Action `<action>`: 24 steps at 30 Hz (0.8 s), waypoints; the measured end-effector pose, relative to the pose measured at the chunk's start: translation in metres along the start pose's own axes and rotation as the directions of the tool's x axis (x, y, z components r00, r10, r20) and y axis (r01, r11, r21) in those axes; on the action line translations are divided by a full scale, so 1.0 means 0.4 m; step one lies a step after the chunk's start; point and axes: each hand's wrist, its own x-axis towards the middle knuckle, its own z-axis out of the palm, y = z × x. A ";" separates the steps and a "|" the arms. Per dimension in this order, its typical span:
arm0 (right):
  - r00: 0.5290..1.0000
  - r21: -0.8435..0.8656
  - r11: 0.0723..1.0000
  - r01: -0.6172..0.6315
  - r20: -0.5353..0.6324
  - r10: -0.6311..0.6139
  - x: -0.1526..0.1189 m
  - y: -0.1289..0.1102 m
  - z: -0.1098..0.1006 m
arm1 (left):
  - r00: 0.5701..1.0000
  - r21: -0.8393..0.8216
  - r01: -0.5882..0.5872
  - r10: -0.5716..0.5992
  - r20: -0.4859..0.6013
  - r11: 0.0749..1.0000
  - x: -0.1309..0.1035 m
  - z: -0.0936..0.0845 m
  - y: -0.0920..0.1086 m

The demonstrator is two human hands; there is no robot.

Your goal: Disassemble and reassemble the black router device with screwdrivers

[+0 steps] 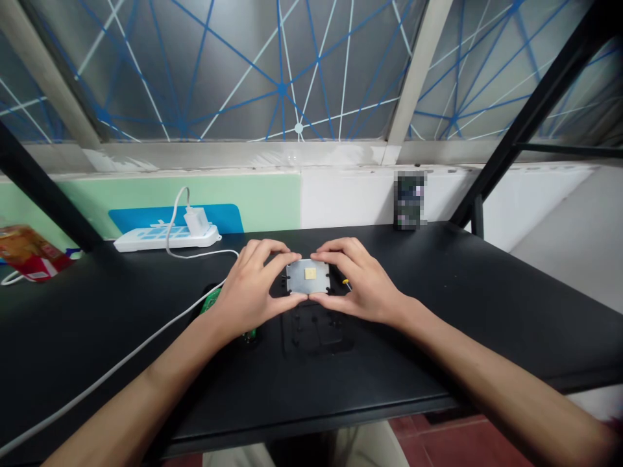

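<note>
Metal plate (307, 275) btwn both hands, left hand (253, 285), right hand (357, 282), above black table (462, 292)

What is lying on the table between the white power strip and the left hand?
In the head view, a white cable crosses the black table between the power strip and the left hand; otherwise that stretch shows bare tabletop.

Centre: a metal plate (307, 277) sits between the left hand (250, 292) and the right hand (363, 285), above the table (462, 311).
Below the plate: a flat bracket (316, 331) lies on the table, nearer the person.
Under the left hand: a circuit board (211, 300), partly hidden.
Far left rear: a power strip (163, 237) with a charger (196, 222) plugged in; its cable (121, 363) runs toward the near left edge.
Left edge: a packet (26, 253).
Rear right: a small box (409, 200) against the wall.
</note>
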 end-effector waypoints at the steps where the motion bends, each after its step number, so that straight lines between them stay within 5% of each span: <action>1: 1.000 -0.008 1.000 -0.001 0.013 0.001 0.001 0.001 -0.001 | 1.000 -0.006 -0.014 0.014 -0.006 1.000 -0.001 0.000 -0.003; 15: 0.996 -0.081 0.995 0.056 0.069 -0.050 0.003 0.021 0.007 | 0.994 -0.022 -0.083 0.081 -0.075 0.996 -0.006 0.015 -0.027; 24: 0.993 0.021 0.997 -0.079 0.090 0.077 -0.004 0.031 0.014 | 0.998 0.053 -0.048 0.051 -0.046 0.997 -0.003 0.023 -0.031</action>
